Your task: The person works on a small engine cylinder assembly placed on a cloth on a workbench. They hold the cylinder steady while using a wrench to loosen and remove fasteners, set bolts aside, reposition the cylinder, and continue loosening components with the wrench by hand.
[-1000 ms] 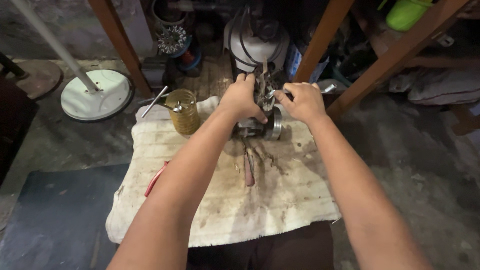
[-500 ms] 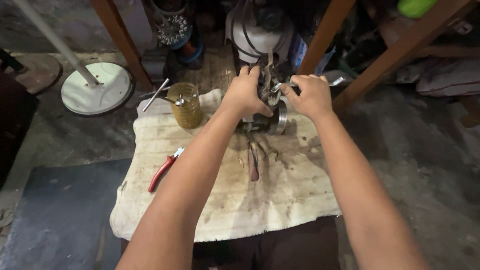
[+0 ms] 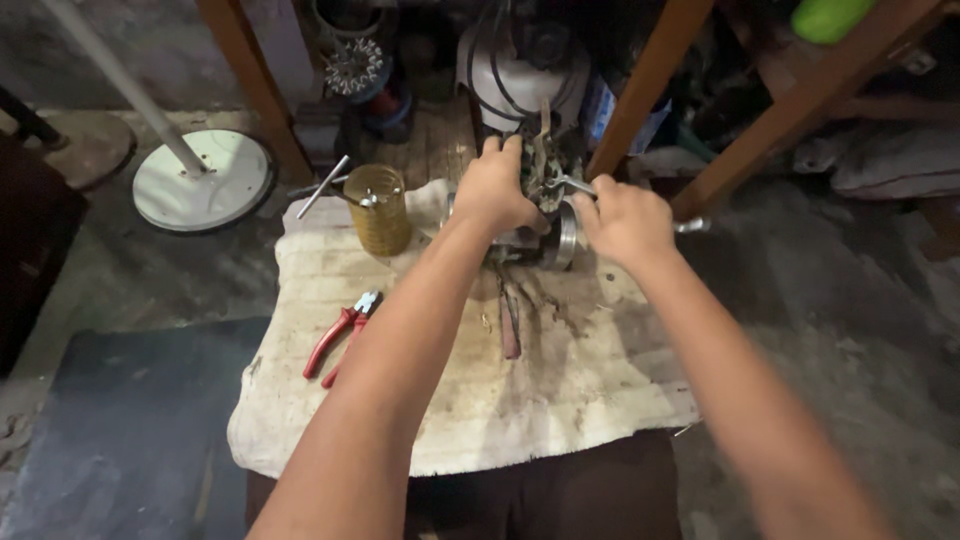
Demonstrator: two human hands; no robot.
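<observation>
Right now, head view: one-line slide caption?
Left hand steadies a small metal motor assembly on stained cloth; right hand grips it.

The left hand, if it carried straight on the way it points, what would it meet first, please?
The left hand already grips the metal motor part; straight beyond, it would likely meet the pale round fan housing, though depth is unclear.

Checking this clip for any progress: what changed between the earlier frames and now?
Little changed. Both hands stay on the metal part at the cloth's far edge: left hand still gripping it, right hand still holding a thin metal tool against it. The red pliers, half hidden by the left arm a second ago, now show fully. The cup and cloth stayed put.
</observation>
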